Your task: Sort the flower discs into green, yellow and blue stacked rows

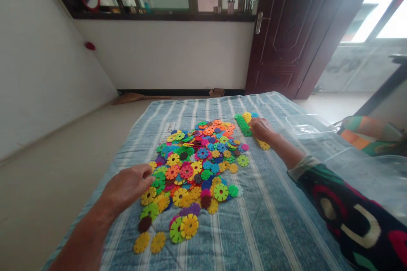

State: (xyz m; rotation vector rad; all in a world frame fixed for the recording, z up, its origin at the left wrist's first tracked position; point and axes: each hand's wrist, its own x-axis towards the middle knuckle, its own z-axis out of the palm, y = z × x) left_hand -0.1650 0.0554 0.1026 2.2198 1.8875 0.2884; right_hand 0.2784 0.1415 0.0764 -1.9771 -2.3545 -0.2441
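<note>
A heap of notched plastic flower discs (pixel 187 171) in many colours is spread over the striped cloth. At the heap's left edge is my left hand (pixel 129 186), fingers curled in beside green and yellow discs; what they hold, if anything, is hidden. Beyond the heap, on the right, my right hand (pixel 262 129) bends down with its fingers together over a small group of discs. Overlapping green discs (pixel 243 126) form a short row beside it. Yellow discs (pixel 247 117) show above and below the hand, and a blue disc (pixel 254 114) shows behind it. Its fingertips are hidden.
The blue-and-white striped cloth (pixel 235 237) covers the work surface. To the right stand a clear plastic box (pixel 310 126) and more clear plastic (pixel 372 173), partly behind my right sleeve. A dark red door (pixel 286 29) and a window ledge with bottles lie beyond.
</note>
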